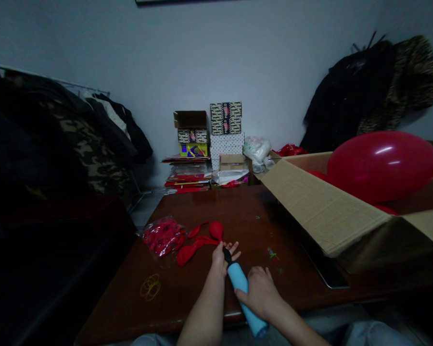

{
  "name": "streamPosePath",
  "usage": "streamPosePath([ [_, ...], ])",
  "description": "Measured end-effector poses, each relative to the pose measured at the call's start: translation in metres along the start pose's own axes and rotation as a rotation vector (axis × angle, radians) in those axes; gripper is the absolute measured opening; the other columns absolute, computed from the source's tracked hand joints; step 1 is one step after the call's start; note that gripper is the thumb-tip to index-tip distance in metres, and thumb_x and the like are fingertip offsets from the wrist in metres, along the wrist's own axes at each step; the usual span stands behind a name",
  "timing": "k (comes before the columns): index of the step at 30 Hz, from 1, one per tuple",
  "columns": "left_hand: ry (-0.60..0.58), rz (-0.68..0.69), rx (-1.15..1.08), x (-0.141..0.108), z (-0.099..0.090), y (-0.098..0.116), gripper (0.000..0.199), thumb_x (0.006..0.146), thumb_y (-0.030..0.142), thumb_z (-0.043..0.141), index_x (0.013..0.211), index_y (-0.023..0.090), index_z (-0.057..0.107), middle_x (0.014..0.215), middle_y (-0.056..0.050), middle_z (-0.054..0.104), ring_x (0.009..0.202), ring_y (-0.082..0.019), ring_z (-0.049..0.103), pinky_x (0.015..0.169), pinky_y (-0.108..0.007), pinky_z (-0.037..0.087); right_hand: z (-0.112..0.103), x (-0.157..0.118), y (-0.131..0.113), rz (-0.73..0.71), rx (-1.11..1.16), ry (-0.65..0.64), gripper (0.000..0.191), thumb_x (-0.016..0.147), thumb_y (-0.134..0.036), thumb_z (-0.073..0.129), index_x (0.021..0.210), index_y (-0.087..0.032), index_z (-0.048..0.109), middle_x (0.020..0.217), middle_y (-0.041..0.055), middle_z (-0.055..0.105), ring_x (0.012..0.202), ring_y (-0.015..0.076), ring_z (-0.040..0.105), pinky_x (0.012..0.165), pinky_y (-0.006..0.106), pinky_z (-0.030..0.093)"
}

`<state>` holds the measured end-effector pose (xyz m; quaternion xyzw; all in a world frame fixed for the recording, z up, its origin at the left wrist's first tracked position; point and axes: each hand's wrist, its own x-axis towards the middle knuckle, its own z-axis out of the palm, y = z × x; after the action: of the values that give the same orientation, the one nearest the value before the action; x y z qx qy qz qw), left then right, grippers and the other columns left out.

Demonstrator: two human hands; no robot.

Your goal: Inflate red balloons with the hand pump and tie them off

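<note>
A blue hand pump (246, 299) with a black nozzle slants over the near edge of the brown table. My right hand (260, 292) is wrapped round the pump's blue barrel. At the nozzle end, my left hand (224, 255) pinches the neck of a red balloon (216, 230), whose small round body stands out past the fingers. Just left of it, more limp red balloons (187, 252) lie on the table. A clear plastic bag of red balloons (164, 235) lies farther left.
An open cardboard box (324, 206) with large inflated red balloons (382, 166) stands at the right. A phone (324, 266) lies beside it. Yellow rubber bands (150, 287) are at the left; small coloured bands (272, 254) lie right of centre. Stacked boxes (226, 144) stand behind.
</note>
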<state>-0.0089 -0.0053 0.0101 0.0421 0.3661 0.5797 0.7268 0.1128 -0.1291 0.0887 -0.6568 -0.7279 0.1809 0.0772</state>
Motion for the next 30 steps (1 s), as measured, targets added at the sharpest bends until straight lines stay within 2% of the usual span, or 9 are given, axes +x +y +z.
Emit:
streamPosePath([
  [3, 0.001, 0.012, 0.027, -0.001, 0.002, 0.001, 0.016, 0.085, 0.024, 0.042, 0.070, 0.017, 0.042, 0.059, 0.001, 0.051, 0.065, -0.019, 0.063, 0.074, -0.053, 0.048, 0.004, 0.008, -0.004, -0.007, -0.015, 0.030, 0.058, 0.070, -0.050, 0.047, 0.104, -0.005, 0.060, 0.105, 0.0177, 0.059, 0.108, 0.0310, 0.047, 0.102, 0.043, 0.018],
  [6, -0.007, 0.033, 0.041, -0.001, 0.002, 0.000, 0.019, 0.085, 0.024, 0.041, 0.068, 0.017, 0.041, 0.050, 0.005, 0.044, 0.044, -0.010, 0.050, 0.074, -0.051, 0.050, 0.007, 0.004, 0.000, 0.004, -0.019, 0.018, 0.059, 0.072, -0.052, 0.044, 0.105, -0.006, 0.060, 0.106, 0.0174, 0.059, 0.108, 0.0305, 0.047, 0.103, 0.043, 0.017],
  [8, -0.005, 0.048, 0.047, -0.002, 0.003, -0.003, 0.020, 0.086, 0.023, 0.040, 0.066, 0.018, 0.041, 0.048, 0.007, 0.040, 0.038, -0.007, 0.040, 0.074, -0.049, 0.050, 0.007, -0.003, 0.003, 0.013, -0.027, 0.000, 0.060, 0.073, -0.054, 0.043, 0.105, -0.007, 0.061, 0.108, 0.0177, 0.058, 0.109, 0.0309, 0.046, 0.102, 0.044, 0.018],
  [14, 0.015, 0.087, 0.040, -0.004, 0.004, -0.006, 0.018, 0.085, 0.021, 0.040, 0.066, 0.018, 0.040, 0.048, 0.008, 0.039, 0.037, -0.006, 0.036, 0.076, -0.047, 0.051, 0.005, -0.036, 0.016, 0.003, -0.052, -0.055, 0.060, 0.075, -0.052, 0.042, 0.109, -0.005, 0.060, 0.116, 0.0209, 0.055, 0.115, 0.0329, 0.042, 0.104, 0.046, 0.015],
  [21, 0.009, 0.073, 0.016, -0.001, 0.003, -0.006, 0.019, 0.085, 0.021, 0.039, 0.066, 0.019, 0.039, 0.048, 0.008, 0.038, 0.037, -0.006, 0.035, 0.078, -0.048, 0.050, -0.005, -0.069, 0.037, 0.007, -0.042, -0.250, 0.064, 0.071, -0.051, 0.046, 0.115, -0.005, 0.055, 0.122, 0.0229, 0.050, 0.117, 0.0344, 0.040, 0.104, 0.048, 0.015],
  [27, 0.004, 0.073, 0.003, -0.004, 0.003, -0.004, 0.019, 0.086, 0.022, 0.039, 0.067, 0.018, 0.039, 0.049, 0.008, 0.037, 0.038, -0.005, 0.036, 0.079, -0.049, 0.049, -0.014, -0.067, 0.032, -0.009, 0.036, -0.148, 0.049, 0.067, -0.049, 0.052, 0.097, -0.013, 0.062, 0.105, 0.0145, 0.058, 0.106, 0.0296, 0.048, 0.102, 0.045, 0.018],
  [30, -0.009, 0.061, 0.006, -0.005, 0.003, -0.002, 0.020, 0.087, 0.023, 0.039, 0.068, 0.018, 0.040, 0.050, 0.008, 0.038, 0.038, -0.005, 0.036, 0.079, -0.050, 0.049, -0.014, -0.061, 0.027, -0.021, 0.061, -0.109, 0.046, 0.066, -0.049, 0.052, 0.094, -0.013, 0.062, 0.101, 0.0130, 0.059, 0.103, 0.0288, 0.049, 0.101, 0.044, 0.020],
])
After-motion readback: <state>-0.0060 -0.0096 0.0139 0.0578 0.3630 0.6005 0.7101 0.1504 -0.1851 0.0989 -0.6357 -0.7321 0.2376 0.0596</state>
